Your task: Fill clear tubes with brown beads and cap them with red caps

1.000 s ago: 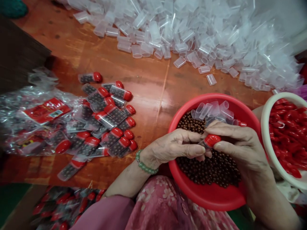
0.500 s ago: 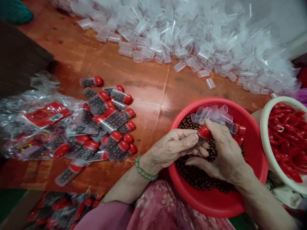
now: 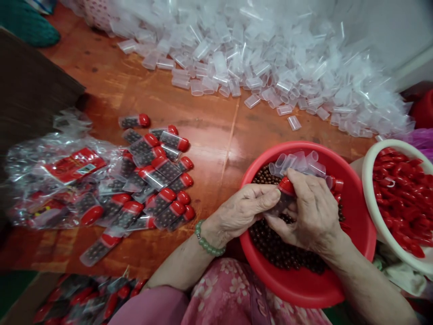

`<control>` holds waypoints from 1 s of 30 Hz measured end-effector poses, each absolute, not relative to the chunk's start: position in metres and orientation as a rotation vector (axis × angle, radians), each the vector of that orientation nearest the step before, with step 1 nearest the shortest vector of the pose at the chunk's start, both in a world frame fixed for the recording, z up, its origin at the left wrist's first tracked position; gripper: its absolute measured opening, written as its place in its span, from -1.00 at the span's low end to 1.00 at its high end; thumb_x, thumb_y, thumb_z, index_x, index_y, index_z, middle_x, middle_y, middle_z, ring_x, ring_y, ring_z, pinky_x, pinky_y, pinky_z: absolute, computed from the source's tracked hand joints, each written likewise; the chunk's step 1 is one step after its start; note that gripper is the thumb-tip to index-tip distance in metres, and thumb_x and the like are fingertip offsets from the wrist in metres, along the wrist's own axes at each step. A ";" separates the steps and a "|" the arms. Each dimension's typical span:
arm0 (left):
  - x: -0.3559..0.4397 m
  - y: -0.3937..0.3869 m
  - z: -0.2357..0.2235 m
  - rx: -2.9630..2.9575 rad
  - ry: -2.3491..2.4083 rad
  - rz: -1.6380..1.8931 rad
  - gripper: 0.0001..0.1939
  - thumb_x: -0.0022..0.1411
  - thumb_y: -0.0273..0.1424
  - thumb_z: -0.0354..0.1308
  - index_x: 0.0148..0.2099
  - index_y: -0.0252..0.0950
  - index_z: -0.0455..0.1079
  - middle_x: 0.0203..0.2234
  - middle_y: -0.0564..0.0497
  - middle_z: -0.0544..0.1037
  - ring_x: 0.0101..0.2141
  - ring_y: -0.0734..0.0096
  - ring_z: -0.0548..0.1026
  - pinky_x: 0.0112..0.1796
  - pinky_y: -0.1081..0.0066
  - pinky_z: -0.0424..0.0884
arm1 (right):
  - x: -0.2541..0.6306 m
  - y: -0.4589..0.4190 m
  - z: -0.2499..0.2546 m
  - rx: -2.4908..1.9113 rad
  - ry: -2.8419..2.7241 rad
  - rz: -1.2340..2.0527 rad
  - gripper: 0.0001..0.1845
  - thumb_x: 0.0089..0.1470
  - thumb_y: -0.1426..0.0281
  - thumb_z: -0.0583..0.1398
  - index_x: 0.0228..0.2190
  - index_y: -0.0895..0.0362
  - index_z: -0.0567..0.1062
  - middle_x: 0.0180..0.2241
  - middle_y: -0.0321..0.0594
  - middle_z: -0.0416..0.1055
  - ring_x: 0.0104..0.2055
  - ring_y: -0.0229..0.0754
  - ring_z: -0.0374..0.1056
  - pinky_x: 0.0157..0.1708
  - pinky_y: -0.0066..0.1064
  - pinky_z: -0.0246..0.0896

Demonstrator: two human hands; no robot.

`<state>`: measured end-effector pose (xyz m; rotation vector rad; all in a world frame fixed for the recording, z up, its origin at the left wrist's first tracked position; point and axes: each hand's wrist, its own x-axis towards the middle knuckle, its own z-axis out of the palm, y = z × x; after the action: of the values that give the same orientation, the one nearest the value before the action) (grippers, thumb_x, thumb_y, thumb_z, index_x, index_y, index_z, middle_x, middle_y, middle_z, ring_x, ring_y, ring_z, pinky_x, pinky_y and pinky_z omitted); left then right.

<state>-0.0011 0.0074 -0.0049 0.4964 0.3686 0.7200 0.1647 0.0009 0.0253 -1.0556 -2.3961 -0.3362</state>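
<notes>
Between my two hands is a clear plastic tube with a red cap, held over the red basin. My left hand, with a green bead bracelet at the wrist, is closed on the tube's side, thumb on top. My right hand grips it too, fingers at the red cap and thumb near the lower end. Dark brown beads lie in the basin below. Several empty clear tubes and a few red caps rest at the basin's far side. What is inside the held tube is partly hidden by my fingers.
Several filled, red-capped tubes lie on the wooden surface to the left, beside a clear plastic bag. A large heap of empty tubes spreads across the back. A cream bucket of red caps stands at right.
My right thumb and fingers have closed in around the tube, where the thumb was apart before. The view has shifted slightly.
</notes>
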 end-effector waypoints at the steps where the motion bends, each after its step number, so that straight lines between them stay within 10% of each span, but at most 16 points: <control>1: -0.001 0.007 -0.006 0.507 0.380 0.722 -0.51 0.10 -0.02 0.38 -0.22 -0.40 0.59 -0.35 -0.11 0.62 -0.26 0.30 0.56 -0.16 0.38 0.43 | 0.165 0.001 0.025 -1.035 -2.385 -0.359 -0.15 0.08 0.26 0.31 0.26 0.44 0.18 -0.11 0.19 0.53 -0.09 0.09 0.50 -0.14 -0.12 0.45; 10: 0.004 0.004 -0.004 0.577 0.416 0.733 -0.50 0.10 0.00 0.38 -0.25 -0.41 0.59 -0.35 -0.11 0.64 -0.24 0.29 0.59 -0.12 0.39 0.43 | 0.173 0.007 0.027 -0.916 -2.390 -0.312 -0.26 0.10 0.20 0.27 0.17 0.36 0.26 -0.23 0.09 0.55 -0.21 0.03 0.50 -0.19 -0.14 0.44; 17: 0.011 0.004 0.000 0.543 0.510 0.839 -0.53 0.09 -0.06 0.40 -0.16 -0.39 0.56 -0.35 -0.10 0.65 -0.22 0.21 0.63 -0.12 0.32 0.51 | 0.177 0.001 0.028 -1.113 -2.491 -0.080 -0.13 0.15 0.07 0.25 0.27 0.34 0.13 0.07 0.28 0.44 0.10 0.22 0.41 -0.02 0.04 0.39; 30: 0.010 -0.006 -0.005 0.641 0.452 0.733 -0.43 0.01 0.02 0.43 -0.17 -0.39 0.57 -0.41 -0.02 0.60 -0.34 0.41 0.52 -0.13 0.37 0.42 | 0.183 -0.005 0.025 -0.845 -2.423 -0.319 -0.14 -0.01 0.21 0.31 0.23 0.36 0.26 -0.29 0.15 0.48 -0.30 0.22 0.43 -0.36 0.02 0.42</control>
<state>0.0100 -0.0057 -0.0052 0.6414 0.4521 0.7327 0.1832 -0.0049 0.0254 -0.8452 -2.4232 -0.3189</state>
